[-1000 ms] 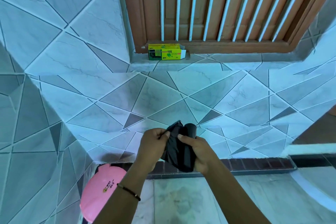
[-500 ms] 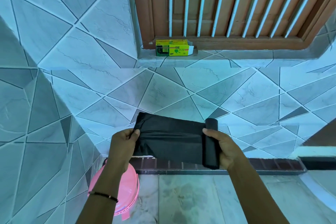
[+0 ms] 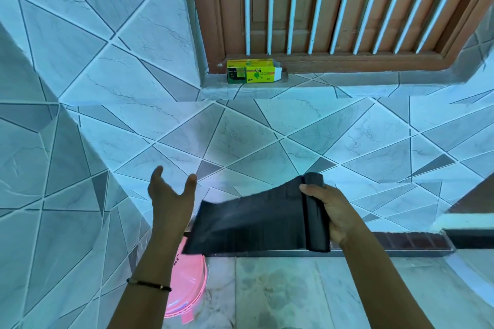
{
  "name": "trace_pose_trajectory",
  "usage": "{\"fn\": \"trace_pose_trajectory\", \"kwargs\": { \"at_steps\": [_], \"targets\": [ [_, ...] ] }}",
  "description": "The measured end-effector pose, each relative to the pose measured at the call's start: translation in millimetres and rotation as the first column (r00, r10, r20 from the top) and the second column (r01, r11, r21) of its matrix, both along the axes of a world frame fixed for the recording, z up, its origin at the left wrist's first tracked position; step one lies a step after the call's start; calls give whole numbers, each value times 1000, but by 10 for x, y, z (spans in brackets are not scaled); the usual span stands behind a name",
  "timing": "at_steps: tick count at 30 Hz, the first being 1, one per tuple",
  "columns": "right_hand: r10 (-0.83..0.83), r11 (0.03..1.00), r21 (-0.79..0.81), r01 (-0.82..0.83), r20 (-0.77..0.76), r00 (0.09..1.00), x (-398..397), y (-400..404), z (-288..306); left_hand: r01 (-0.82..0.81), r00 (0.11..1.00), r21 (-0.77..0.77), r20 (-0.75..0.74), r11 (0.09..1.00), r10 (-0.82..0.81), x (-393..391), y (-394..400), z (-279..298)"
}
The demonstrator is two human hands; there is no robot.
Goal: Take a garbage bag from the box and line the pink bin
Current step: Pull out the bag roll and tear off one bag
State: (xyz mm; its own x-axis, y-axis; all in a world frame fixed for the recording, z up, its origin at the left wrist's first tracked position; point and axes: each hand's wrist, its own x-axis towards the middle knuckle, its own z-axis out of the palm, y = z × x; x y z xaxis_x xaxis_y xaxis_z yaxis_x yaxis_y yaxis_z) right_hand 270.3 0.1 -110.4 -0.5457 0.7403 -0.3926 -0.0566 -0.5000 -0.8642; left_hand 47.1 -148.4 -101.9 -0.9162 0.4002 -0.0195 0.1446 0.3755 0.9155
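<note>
Nearest to my head view: the round pink plastic bin [image 3: 191, 294] sits on the pale marble floor [image 3: 294, 296] at lower left, partly hidden behind the left forearm, which wears a thin dark beaded bracelet [image 3: 149, 283].

Above the bin, the left hand [image 3: 171, 195] is spread, fingers and thumb apart, palm turned toward the roll. It grips nothing; the loose end of the bag lies just beside it, and I cannot tell if they touch.

The right hand [image 3: 330, 211] is clamped around the black plastic garbage-bag roll [image 3: 316, 216], held upright, thumb pressed over its front. One flat black garbage bag [image 3: 248, 224] is unrolled leftward from the roll, its free edge sagging over the bin. The hands are well apart, with the sheet between them.

Behind the hands: a dark brick-coloured strip [image 3: 401, 240] runs along the foot of the wall, then blue-grey wall tiles [image 3: 240, 136] with diagonal patterns.

Farthest: the yellow-green cardboard bag box [image 3: 251, 74] lies on its side on the tiled ledge, right end flap open, against a brown wooden frame with white bars [image 3: 334, 2].
</note>
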Motion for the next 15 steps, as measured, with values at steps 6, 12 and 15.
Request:
{"fn": "trace_pose_trajectory", "kwargs": {
  "at_steps": [6, 12, 15],
  "targets": [
    [150, 987, 61, -150, 11, 989, -204, -194, 173, 636, 771, 66, -19, 769, -636, 409, 398, 139],
    [180, 981, 68, -180, 3, 984, -244, -285, 148, 741, 664, -83, -58, 667, -745, 647, 540, -105],
    [221, 975, 20, -221, -15, 975, -176, -264, 123, 675, 729, -63, -96, 735, -678, 616, 561, -139]
  ]
}}
